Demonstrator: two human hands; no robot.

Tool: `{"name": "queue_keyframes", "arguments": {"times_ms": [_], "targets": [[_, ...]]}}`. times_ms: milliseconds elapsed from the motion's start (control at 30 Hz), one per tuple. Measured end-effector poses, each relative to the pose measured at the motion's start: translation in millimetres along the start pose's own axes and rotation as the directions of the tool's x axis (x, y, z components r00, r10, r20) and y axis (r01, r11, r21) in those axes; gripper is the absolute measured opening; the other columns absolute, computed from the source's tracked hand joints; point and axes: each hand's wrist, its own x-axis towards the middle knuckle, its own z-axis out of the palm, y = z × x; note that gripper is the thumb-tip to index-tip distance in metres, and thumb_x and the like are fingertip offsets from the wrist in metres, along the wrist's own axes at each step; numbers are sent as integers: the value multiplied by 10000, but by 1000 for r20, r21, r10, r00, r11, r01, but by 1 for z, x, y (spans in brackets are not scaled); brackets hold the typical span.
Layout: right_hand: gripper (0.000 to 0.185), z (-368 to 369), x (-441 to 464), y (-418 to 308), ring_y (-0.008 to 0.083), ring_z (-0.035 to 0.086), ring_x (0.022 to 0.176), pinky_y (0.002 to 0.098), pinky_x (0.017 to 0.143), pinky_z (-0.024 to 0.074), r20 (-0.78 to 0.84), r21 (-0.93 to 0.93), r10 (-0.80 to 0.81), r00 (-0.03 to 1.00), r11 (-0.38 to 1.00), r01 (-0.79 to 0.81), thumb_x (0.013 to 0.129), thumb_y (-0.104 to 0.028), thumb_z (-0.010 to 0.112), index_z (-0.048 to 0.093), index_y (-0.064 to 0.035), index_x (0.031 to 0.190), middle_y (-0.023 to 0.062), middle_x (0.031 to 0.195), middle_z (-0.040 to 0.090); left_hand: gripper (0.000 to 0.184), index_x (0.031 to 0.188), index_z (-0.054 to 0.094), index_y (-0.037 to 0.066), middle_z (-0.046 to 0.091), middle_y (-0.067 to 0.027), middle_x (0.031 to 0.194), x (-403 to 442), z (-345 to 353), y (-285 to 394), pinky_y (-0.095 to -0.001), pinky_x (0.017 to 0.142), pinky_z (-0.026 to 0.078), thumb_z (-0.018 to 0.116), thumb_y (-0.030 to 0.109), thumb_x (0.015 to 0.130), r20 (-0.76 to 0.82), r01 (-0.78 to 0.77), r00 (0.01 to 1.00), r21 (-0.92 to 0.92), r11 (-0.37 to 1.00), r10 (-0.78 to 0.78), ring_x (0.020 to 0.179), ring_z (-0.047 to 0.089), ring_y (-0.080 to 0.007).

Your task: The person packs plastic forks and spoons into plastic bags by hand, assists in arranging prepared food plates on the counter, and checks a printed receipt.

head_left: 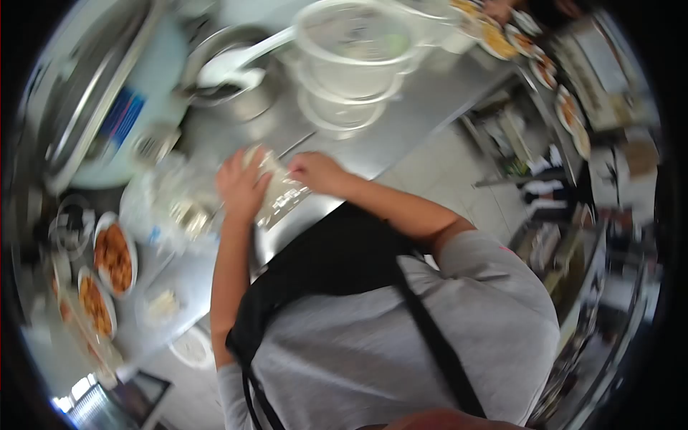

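Note:
A clear plastic bag [284, 195] with shiny wrinkles lies between my hands at the near edge of the steel counter; its pale contents are blurred. My left hand [240, 185] grips its left side, thumb over the plastic. At the upper right of the bag, my right hand [317, 173] is closed with the fingertips pinched on the plastic. Just beyond my hands, a thin dark stick-like item [297, 145] rests on the counter.
Stacked clear tubs [351, 79] and a metal pot [208, 57] with a white ladle-like utensil stand ahead. Left are a crumpled plastic bag [168, 204] and oval dishes of orange-brown food [115, 258]. More dishes [566, 107] line the far right; another person's hand [497, 10] is at the top.

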Motion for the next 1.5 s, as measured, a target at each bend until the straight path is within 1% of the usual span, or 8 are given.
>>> {"name": "queue_keyframes", "arguments": {"times_ms": [167, 333, 433, 533, 633, 967, 1267, 1500], "targets": [[176, 1, 3, -6, 300, 530, 796, 383, 701, 408, 65, -52, 53, 996, 997, -49, 645, -147, 540, 575, -29, 771, 150, 784, 568, 467, 1142, 461, 235, 419, -101, 1126, 2, 0, 12, -439, 850, 275, 571, 301, 693, -44, 98, 995, 77, 992, -95, 995, 391, -291], [153, -10, 17, -1, 226, 539, 521, 337, 503, 419, 160, 50, 7, 987, 999, -15, 609, -177, 543, 589, -35, 637, 111, 597, 569, 473, 1150, 454, 237, 420, -111, 1123, -1, 0, 13, -437, 848, 275, 567, 296, 694, -81, 122, 990, 57, 991, -118, 987, 398, -296], [146, -16, 33, 5, 151, 497, 485, 294, 451, 398, 489, 150, 109, 866, 967, -207, 642, -183, 553, 581, -47, 688, 60, 564, 538, 473, 1151, 454, 219, 426, -121, 1117, -1, 0, 11, -428, 844, 280, 563, 286, 696, -96, 122, 988, 5, 993, -121, 982, 402, -304], [150, -9, 31, 11, 98, 446, 476, 232, 425, 372, 514, 485, 194, 835, 738, -470, 668, -178, 565, 558, -62, 762, 17, 557, 490, 470, 1154, 450, 195, 433, -126, 1105, -4, 4, 9, -424, 841, 284, 555, 270, 702, -155, 80, 985, -13, 997, -81, 980, 405, -308], [185, -13, 26, 5, 98, 439, 473, 215, 422, 369, 536, 477, 112, 837, 777, -410, 676, -169, 578, 532, -63, 821, 14, 565, 473, 462, 1155, 447, 178, 437, -129, 1102, -4, 1, 11, -426, 842, 284, 546, 252, 709, -146, 73, 986, -27, 997, -76, 986, 404, -310], [215, -3, 19, 6, 77, 453, 504, 218, 448, 392, 561, 514, 68, 825, 753, -411, 709, -216, 578, 543, -42, 831, 9, 596, 484, 447, 1177, 427, 162, 435, -173, 1101, -5, -1, 10, -424, 845, 298, 503, 253, 746, -133, 60, 989, -30, 998, -64, 990, 408, -331], [183, 5, 9, 7, 100, 471, 448, 239, 405, 396, 295, 578, 152, 943, 757, -304, 647, -196, 622, 581, -18, 661, 34, 530, 515, 451, 1123, 483, 177, 457, -152, 1058, -8, 6, -1, -414, 808, 320, 568, 279, 691, -184, 69, 980, -28, 997, -73, 954, 432, -312], [146, -5, 8, 0, 68, 448, 494, 200, 440, 368, 324, 611, 238, 916, 687, -394, 715, -90, 557, 537, -13, 838, 17, 623, 510, 419, 1085, 513, 211, 467, -89, 1044, -10, 8, 0, -399, 822, 292, 578, 305, 682, -233, 160, 958, -51, 986, -167, 959, 415, -265]]}}
